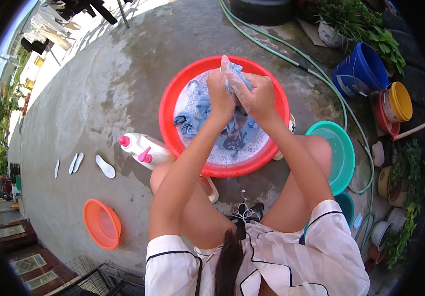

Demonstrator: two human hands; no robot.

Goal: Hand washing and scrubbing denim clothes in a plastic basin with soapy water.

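Observation:
Both my hands are together over the far half of a red plastic basin [168,129], wet with suds. My left hand [220,88] presses against my right hand [258,92], and a bunched piece of light blue cloth [237,74] is gripped between them. Beneath, a blue garment [203,111] lies partly sunk in foamy water [231,157]. Its lower part hangs or floats under my wrists, and my hands hide how it joins the bunched cloth. A white detergent jug [147,150] with pink caps stands against the basin's left side.
A teal basin [345,159] is beside my right knee. An orange basin [103,224] and several white insoles [105,166] lie on the concrete at left. A green hose [331,83] curves along the right, near a blue bucket [360,70], a yellow bucket [401,101] and potted plants.

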